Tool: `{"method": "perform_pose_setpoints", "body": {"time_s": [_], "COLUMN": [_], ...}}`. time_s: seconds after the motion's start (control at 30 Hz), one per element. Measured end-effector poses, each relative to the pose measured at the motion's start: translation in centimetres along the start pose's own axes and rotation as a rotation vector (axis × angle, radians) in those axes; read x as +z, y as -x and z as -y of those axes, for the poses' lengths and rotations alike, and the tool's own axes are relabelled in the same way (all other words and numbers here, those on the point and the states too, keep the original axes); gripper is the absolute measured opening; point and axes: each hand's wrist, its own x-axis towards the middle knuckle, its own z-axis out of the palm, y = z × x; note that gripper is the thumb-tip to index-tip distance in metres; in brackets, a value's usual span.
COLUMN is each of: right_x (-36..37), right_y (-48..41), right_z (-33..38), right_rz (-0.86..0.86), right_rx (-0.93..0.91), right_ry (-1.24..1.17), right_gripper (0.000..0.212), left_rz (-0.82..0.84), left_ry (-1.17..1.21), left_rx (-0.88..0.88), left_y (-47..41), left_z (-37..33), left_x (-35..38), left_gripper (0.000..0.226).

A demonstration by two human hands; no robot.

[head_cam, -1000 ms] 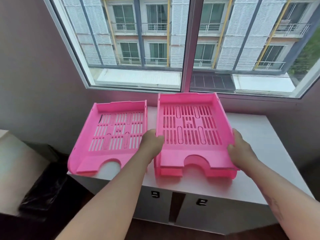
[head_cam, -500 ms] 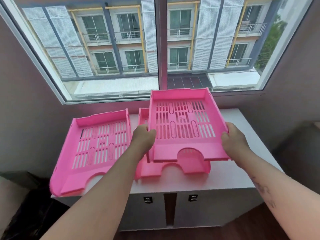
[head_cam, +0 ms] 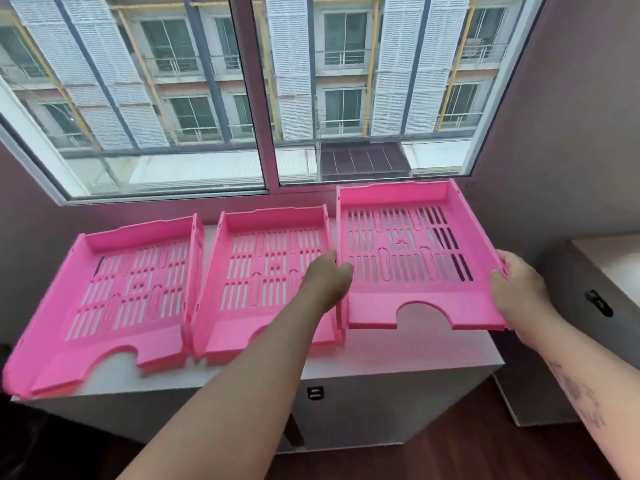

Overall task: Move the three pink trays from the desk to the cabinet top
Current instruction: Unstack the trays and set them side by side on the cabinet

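Three pink slotted trays are in a row over the white cabinet top (head_cam: 398, 355) under the window. The left tray (head_cam: 114, 292) and the middle tray (head_cam: 270, 271) lie flat on it, side by side. The right tray (head_cam: 408, 258) is held a little above the cabinet's right end, its right edge hanging past the cabinet side. My left hand (head_cam: 327, 277) grips that tray's left wall and my right hand (head_cam: 517, 285) grips its right wall.
A large window (head_cam: 270, 98) rises right behind the cabinet. A white box-like unit with a black latch (head_cam: 599, 303) stands to the right. The cabinet front has two dark handles (head_cam: 315, 393). Dark wood floor lies below.
I lifted the upper tray off the one beneath it and carried it to the right. The tray that was under it now lies uncovered in the middle.
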Motion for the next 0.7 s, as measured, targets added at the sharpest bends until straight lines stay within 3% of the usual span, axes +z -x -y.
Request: {"method": "perform_pose_setpoints", "body": {"time_s": [0.27,0.33,0.43,0.47,0.53,0.6,0.63,0.7], "right_x": [2.1,2.8,3.8,3.9,4.2,4.9,5.4,6.7], "right_y": [-2.3,-2.2,-1.6,-1.3,-0.4,0.7,1.3,2.0], "right_z": [-5.0,-5.5,-5.9,-6.1,-6.2,-5.9,-5.8,-6.1], "right_rz": [0.138,0.152,0.232,0.217,0.073,0.057,0.15,0.401], "right_rx": [0.062,0.046,0.038,-0.003,-0.263,-0.55,-0.616,-0.551], "right_ry": [-0.09,-0.072,0.034,0.167,0.516,0.642,0.679,0.719], "right_gripper": [0.043,0.044,0.048,0.051,0.059,0.058,0.059,0.066], "left_rz": [-0.043,-0.061,-0.099,-0.103,-0.115,-0.145,-0.161,-0.199], "left_ry": [0.001,0.072,-0.03,-0.072,-0.164,-0.296,-0.355,-0.427], "left_rx": [0.036,0.013,0.056,0.068,0.094,0.131,0.146,0.17], "left_y": [0.8,1.4,2.7,3.0,3.4,3.4,3.3,3.1], "left_z": [3.2,4.4,6.5,7.2,8.2,8.8,8.9,9.1], "left_x": [2.8,3.2,3.8,4.0,4.4,4.7,4.7,4.8], "left_gripper": [0.067,0.071,0.082,0.087,0.091,0.092,0.092,0.091]}}
